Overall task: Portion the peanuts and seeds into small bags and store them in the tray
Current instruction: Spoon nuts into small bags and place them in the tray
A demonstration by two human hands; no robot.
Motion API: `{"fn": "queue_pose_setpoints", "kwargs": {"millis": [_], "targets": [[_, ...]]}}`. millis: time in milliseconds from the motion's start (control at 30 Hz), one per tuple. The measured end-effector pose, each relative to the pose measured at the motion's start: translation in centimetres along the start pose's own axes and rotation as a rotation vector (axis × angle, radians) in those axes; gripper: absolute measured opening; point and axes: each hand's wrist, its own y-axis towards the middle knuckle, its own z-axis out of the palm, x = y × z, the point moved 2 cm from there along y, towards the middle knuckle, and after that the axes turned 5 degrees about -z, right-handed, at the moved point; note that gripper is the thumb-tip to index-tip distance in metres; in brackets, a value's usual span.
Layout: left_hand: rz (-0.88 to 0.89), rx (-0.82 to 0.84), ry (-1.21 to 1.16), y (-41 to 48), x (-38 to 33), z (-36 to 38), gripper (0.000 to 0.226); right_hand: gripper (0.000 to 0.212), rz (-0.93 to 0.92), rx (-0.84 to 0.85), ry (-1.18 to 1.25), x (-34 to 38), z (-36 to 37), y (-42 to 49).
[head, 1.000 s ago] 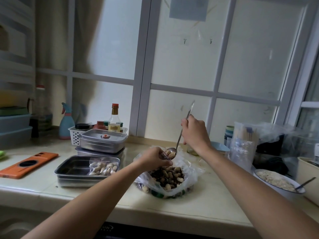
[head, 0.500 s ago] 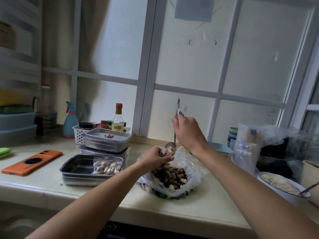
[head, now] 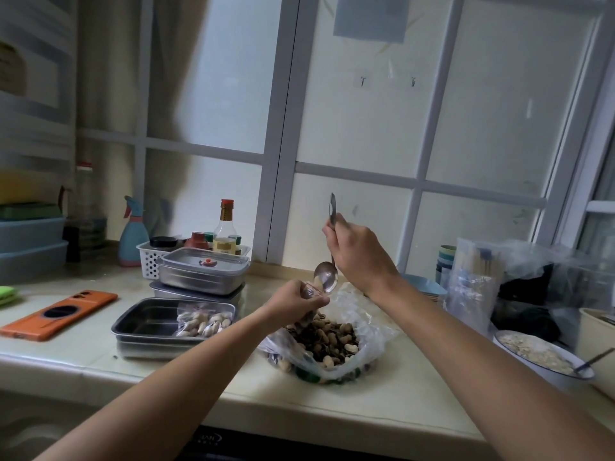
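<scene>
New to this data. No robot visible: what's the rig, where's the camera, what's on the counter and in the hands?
No machine: a person works bare-handed, filmed by one head-worn camera looking down. The right hand grips a spoon, handle up, its bowl at a small bag pinched by the left hand. Beneath them a large open bag of peanuts and seeds sits on the counter. Left of it, a steel tray holds one filled bag. An orange phone lies farther left.

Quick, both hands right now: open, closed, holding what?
Left hand: holds the small bag near its mouth.
Right hand: grips the spoon, bowl downward.
</scene>
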Motion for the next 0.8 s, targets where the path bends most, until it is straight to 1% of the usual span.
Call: {"fn": "queue_pose_setpoints", "kwargs": {"millis": [133, 333, 467, 533, 633, 733, 800], "targets": [[0.001, -0.022, 0.026, 0.1, 0.0, -0.1, 0.030, 0.022, -0.007, -0.019, -0.016, 0.0, 0.1, 0.0], [-0.002, -0.047, 0.087, 0.3, 0.3, -0.4, 0.033, 0.021, -0.012, 0.021, 0.084, -0.2, 0.7, -0.3], [-0.024, -0.089, 0.114, 0.4, 0.8, -0.7, 0.040, 0.023, 0.073, -0.055, 0.107, -1.2, 0.3, -0.7], [-0.027, -0.076, 0.088, 0.3, 1.0, -0.9, 0.040, 0.025, 0.175, -0.126, 0.071, -2.4, 0.1, -1.2], [-0.025, -0.038, 0.034, 0.1, 1.1, -1.3, 0.041, 0.031, 0.458, -0.194, 0.054, -4.9, 0.3, -2.7], [-0.008, -0.025, -0.038, -0.2, 1.1, -1.4, 0.039, 0.036, 0.801, -0.189, 0.136, -7.3, 1.0, -5.1], [-0.012, -0.023, -0.111, -0.3, 0.9, -1.3, 0.034, 0.036, 0.996, -0.139, 0.219, -8.7, 2.0, -6.8]]}}
